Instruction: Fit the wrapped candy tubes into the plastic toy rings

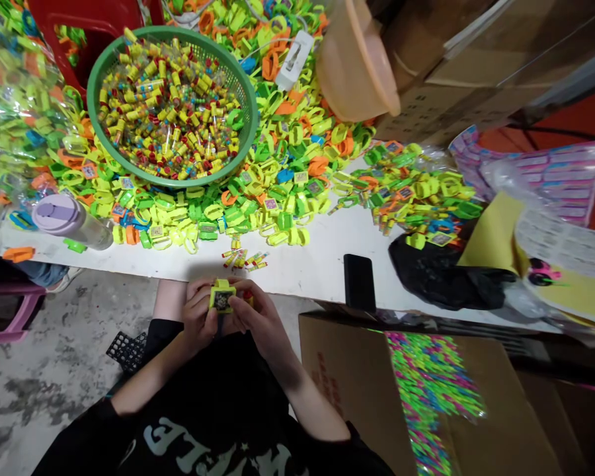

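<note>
Head cam looking down at my lap: I've got both hands together just off the near edge of the white table (307, 264). My left hand (198, 317) and right hand (255, 317) are pinched around a little yellow-green toy watch (221, 296), fingers closed on it from each side, its dark square face pointing up at me. There's something small and red poking out by my right fingers, can't tell what it is.

Right in front of my hands, a few small candy tubes (245, 258) lie loose on the table. Behind them is a huge pile of neon watch bands (277, 192), green, yellow and orange, with a green basket (242, 132) full of more candy tubes sitting on top of it. A purple-lidded bottle (69, 221) lies on its side to the left, a black phone (359, 281) sits flat to the right near a black bag (441, 274), and an open cardboard box (347, 377) stands beside my right arm.
</note>
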A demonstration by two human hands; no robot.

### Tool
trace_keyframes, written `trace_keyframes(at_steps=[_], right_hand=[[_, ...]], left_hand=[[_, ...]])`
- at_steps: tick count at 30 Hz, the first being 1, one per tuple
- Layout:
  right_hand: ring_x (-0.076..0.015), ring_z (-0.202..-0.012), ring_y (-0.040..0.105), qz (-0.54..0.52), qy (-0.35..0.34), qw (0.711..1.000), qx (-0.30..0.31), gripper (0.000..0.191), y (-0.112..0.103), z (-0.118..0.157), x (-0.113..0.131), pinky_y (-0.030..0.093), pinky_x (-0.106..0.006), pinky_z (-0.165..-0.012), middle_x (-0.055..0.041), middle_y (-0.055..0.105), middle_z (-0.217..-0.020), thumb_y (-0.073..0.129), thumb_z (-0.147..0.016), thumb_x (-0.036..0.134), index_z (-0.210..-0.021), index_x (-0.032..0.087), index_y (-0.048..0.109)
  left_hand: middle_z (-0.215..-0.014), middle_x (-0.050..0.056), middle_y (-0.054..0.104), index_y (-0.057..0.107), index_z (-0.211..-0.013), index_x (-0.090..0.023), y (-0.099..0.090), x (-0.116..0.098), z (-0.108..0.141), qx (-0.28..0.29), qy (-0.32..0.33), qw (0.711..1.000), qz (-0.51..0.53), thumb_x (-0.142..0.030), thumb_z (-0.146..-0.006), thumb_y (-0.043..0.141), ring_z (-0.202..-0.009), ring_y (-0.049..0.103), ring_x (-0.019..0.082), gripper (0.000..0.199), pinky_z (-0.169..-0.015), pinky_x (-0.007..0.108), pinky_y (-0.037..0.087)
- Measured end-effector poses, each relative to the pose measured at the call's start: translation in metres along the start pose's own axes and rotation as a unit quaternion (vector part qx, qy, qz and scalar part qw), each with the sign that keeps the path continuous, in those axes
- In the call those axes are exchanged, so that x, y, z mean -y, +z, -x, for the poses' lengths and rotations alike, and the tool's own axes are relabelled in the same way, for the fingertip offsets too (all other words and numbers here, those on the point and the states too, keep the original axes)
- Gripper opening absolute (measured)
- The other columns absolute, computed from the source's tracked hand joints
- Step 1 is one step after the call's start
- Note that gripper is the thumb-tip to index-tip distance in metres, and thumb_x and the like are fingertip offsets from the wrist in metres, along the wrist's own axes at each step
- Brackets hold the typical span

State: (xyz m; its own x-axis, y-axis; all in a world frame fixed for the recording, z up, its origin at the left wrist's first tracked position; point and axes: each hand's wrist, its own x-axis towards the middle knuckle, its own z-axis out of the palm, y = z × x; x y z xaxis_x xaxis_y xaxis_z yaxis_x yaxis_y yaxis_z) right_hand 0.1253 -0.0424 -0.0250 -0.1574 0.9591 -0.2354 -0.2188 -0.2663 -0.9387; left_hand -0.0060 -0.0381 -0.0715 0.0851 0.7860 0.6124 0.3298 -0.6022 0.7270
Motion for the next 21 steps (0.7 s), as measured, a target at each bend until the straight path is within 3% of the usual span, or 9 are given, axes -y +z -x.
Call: trace_keyframes(at_steps=[5, 7, 10, 13, 16, 21], right_hand=[[-0.0014, -0.043, 0.037, 0.029, -0.025, 0.999, -0.001, 0.018, -0.003, 0.004, 0.003, 0.032, -0.018, -0.034, -0.0047, 0.056, -0.113, 0.063, -0.08, 0.037, -0.085, 0.021, 0.055], [-0.0041, -0.048, 0.046, 0.055, -0.038, 0.998, 0.0, 0.015, -0.004, 0.005, 0.005, 0.037, -0.018, -0.037, -0.0049, 0.057, -0.113, 0.061, -0.082, 0.034, -0.085, 0.021, 0.055], [-0.0152, -0.084, 0.062, 0.139, -0.101, 0.985, -0.023, 0.011, -0.004, 0.004, 0.006, 0.054, -0.025, -0.066, -0.0047, 0.059, -0.111, 0.06, -0.083, 0.029, -0.093, 0.023, 0.057], [-0.0211, -0.113, 0.054, 0.244, -0.193, 0.947, -0.074, 0.028, -0.005, 0.003, 0.006, 0.047, -0.037, -0.096, -0.0066, 0.059, -0.115, 0.061, -0.083, 0.025, -0.11, 0.026, 0.056], [-0.0212, -0.114, 0.054, 0.307, -0.25, 0.917, -0.038, 0.033, -0.009, 0.0, 0.006, 0.047, -0.038, -0.098, -0.0073, 0.058, -0.118, 0.063, -0.083, 0.024, -0.115, 0.027, 0.056], [-0.0201, -0.112, 0.058, 0.362, -0.269, 0.892, 0.02, 0.038, -0.019, -0.003, 0.011, 0.051, -0.034, -0.094, -0.0074, 0.059, -0.117, 0.064, -0.083, 0.028, -0.119, 0.027, 0.054]], left_hand=[[-0.09, 0.007, 0.067, 0.065, -0.105, -0.019, 0.002, 0.001, 0.004, 0.006, 0.001, 1.0, -0.001, -0.033, -0.095, 0.033, -0.102, 0.054, 0.022, 0.036, -0.086, 0.038, 0.042], [-0.09, 0.007, 0.067, 0.065, -0.105, -0.019, 0.003, 0.0, 0.005, 0.01, -0.003, 1.0, 0.007, -0.034, -0.095, 0.033, -0.1, 0.055, 0.022, 0.037, -0.086, 0.038, 0.042], [-0.092, 0.007, 0.067, 0.065, -0.104, -0.019, 0.005, 0.0, 0.006, 0.01, -0.031, 0.999, 0.023, -0.035, -0.095, 0.032, -0.1, 0.056, 0.023, 0.038, -0.087, 0.039, 0.042], [-0.089, 0.007, 0.066, 0.065, -0.097, -0.018, 0.008, 0.0, 0.006, 0.003, -0.084, 0.996, 0.042, -0.034, -0.096, 0.03, -0.096, 0.057, 0.022, 0.038, -0.088, 0.04, 0.043], [-0.086, 0.007, 0.066, 0.064, -0.091, -0.017, 0.009, -0.001, 0.006, 0.003, -0.123, 0.99, 0.066, -0.034, -0.095, 0.032, -0.091, 0.058, 0.021, 0.037, -0.087, 0.039, 0.044], [-0.1, 0.009, 0.065, 0.064, -0.099, -0.016, 0.009, -0.001, 0.013, 0.015, -0.203, 0.97, 0.13, -0.038, -0.095, 0.031, -0.095, 0.058, 0.021, 0.04, -0.081, 0.034, 0.048]])
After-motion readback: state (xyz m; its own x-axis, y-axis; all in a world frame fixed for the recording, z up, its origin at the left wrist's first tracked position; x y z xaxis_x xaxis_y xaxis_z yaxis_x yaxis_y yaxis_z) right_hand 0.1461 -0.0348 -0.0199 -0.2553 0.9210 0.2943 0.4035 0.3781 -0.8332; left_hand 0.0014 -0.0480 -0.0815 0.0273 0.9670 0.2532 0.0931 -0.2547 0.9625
